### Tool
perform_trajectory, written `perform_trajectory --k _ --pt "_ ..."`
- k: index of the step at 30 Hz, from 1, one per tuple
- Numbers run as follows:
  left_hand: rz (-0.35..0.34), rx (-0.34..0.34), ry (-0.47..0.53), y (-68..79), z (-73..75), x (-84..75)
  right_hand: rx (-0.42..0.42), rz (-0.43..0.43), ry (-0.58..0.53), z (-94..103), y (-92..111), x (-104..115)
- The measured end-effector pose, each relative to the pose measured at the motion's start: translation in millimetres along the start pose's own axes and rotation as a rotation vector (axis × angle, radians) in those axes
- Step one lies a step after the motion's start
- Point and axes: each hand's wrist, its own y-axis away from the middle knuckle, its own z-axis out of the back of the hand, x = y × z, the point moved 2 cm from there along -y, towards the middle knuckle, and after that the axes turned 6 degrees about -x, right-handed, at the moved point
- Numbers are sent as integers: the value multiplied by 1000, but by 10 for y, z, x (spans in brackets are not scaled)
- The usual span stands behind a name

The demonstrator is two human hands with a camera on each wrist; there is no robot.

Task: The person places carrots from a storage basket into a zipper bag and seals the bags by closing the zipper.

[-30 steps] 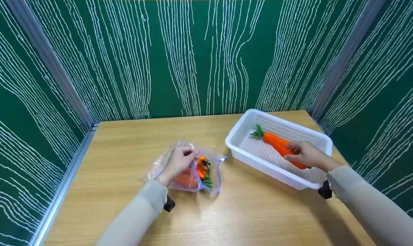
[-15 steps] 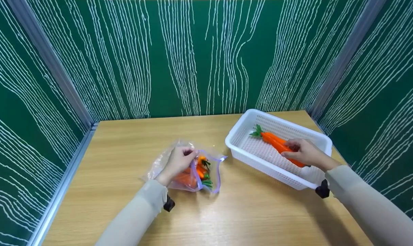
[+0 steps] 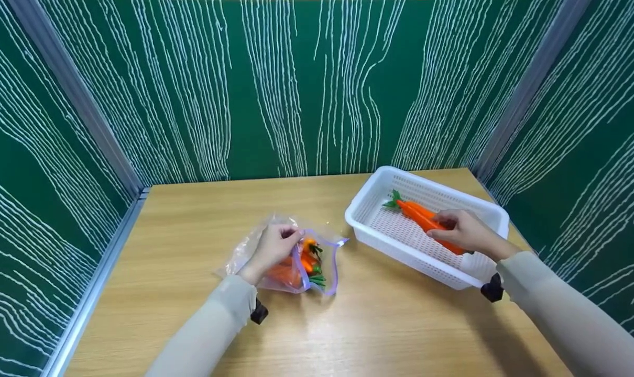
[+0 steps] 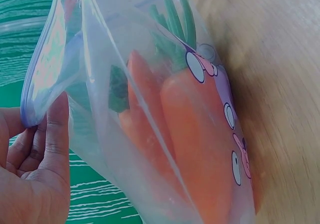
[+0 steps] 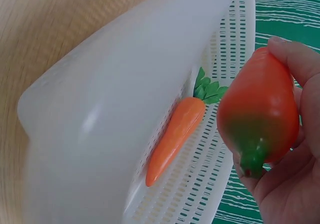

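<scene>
Head view: clear, lilac-edged plastic bag (image 4: 102,129) of orange carrots (image 4: 195,129), on wood-grained table (image 3: 191,220), pinched at its rim by fingers of left hand (image 3: 275,246). Red-orange, green-stemmed tapering vegetable (image 5: 257,101) grasped by right hand (image 3: 466,231) over white perforated plastic basket (image 3: 395,254); leafy orange carrot (image 5: 175,139) seen inside.
</scene>
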Motion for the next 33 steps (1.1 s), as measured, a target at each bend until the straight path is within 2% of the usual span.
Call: perform_trajectory --k 7,21,30,33 --pt "5 20 60 1 -24 12 10 18 -15 -28 -44 80" --pt "15 22 40 -9 -16 -15 44 40 -29 -108 -80 261" --pt "18 23 35 -7 -17 4 28 128 -35 -222 -118 390" --pt "-3 19 27 -17 -24 21 29 158 -44 -263 -129 430"
